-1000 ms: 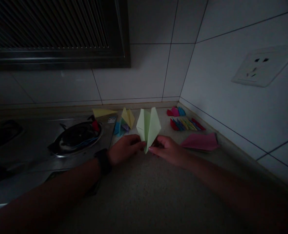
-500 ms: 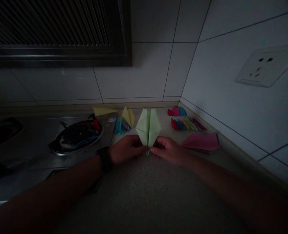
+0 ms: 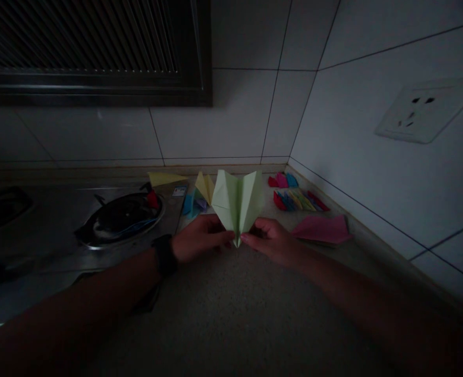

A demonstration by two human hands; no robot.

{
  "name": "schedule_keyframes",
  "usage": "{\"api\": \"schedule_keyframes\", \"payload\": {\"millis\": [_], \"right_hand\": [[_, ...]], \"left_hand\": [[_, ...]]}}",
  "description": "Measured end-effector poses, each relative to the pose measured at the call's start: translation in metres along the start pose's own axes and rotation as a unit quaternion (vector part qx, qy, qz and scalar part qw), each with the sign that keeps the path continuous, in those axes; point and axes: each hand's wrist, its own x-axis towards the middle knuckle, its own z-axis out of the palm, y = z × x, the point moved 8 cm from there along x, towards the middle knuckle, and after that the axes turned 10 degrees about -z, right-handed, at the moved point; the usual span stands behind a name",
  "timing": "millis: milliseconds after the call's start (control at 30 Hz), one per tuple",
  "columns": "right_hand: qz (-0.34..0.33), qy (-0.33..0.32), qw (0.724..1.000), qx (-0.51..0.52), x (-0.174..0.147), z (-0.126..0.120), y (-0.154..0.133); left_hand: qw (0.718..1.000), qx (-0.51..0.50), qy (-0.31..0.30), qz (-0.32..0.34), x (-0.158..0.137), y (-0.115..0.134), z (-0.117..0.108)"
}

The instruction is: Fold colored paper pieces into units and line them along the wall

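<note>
A pale green paper plane point(image 3: 237, 201) is held upright over the counter, its pointed end down and its two wings spread at the top. My left hand point(image 3: 202, 238), with a dark watch on its wrist, pinches the lower left side of the plane near the point. On the opposite side, my right hand point(image 3: 272, 240) pinches the lower right edge, thumb toward me. Fingers behind the paper are partly hidden. Behind my left hand lie a yellow folded paper point(image 3: 204, 187) and blue and purple folded papers point(image 3: 194, 204).
To the left is a gas stove point(image 3: 125, 217) with another yellow folded paper point(image 3: 166, 179) at its back edge. Small coloured folded papers point(image 3: 300, 200) and a stack of pink paper point(image 3: 323, 229) lie right. A range hood point(image 3: 98, 91) and wall socket point(image 3: 419, 112) are above.
The wings of the green plane have opened wider apart. Both hands keep their pinch near the point, almost in place. The view has shifted slightly.
</note>
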Motion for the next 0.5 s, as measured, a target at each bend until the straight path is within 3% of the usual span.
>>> {"api": "schedule_keyframes", "payload": {"millis": [500], "right_hand": [[0.0,0.023,1.0,0.016,0.002,-0.002,-0.012]], "left_hand": [[0.999,-0.046,-0.009,0.003,-0.003,0.009,-0.001]]}}
